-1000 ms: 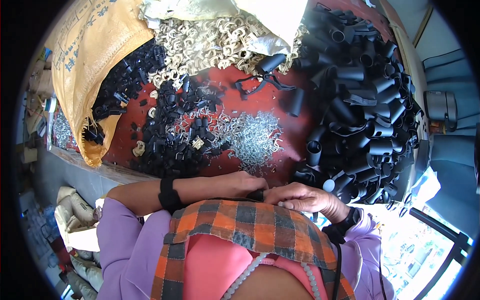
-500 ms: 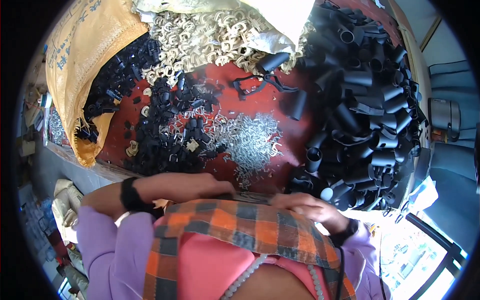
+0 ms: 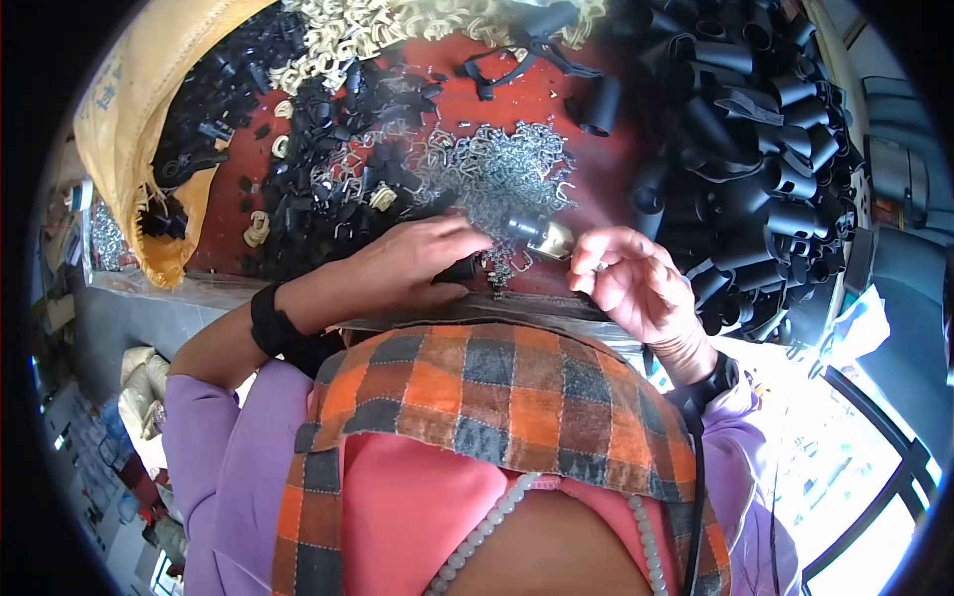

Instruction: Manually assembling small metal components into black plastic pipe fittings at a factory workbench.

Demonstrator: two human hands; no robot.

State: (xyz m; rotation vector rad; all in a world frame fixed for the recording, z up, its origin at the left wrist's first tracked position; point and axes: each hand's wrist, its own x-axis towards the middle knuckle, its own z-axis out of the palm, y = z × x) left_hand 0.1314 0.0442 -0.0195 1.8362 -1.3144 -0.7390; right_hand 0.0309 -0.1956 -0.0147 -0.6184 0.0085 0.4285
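Observation:
My left hand [image 3: 427, 260] rests at the near table edge, its fingers bent over a dark part [image 3: 461, 269] that shows only partly between thumb and fingers. To its right, a short glossy black cylinder [image 3: 524, 224] with a cream-coloured end [image 3: 556, 240] is at the near side of a pile of small silvery metal clips [image 3: 497, 169]. My right hand [image 3: 641, 286] is raised just right of that cylinder, palm turned inward and fingers curled. A small dark bit shows at its fingertips, too little to name.
Black tubes [image 3: 760, 233] are heaped along the right side. Small black parts [image 3: 308, 199] lie left of the clips, with cream plastic clips [image 3: 343, 35] at the back. An orange woven sack [image 3: 124, 129] stands open at the left. Black straps [image 3: 542, 55] lie on the red tabletop [image 3: 447, 70].
Both hands have come up from the apron's edge onto the table's near side; the right has lifted and turned. The black cylinder with the cream end now shows between them. The view has shifted.

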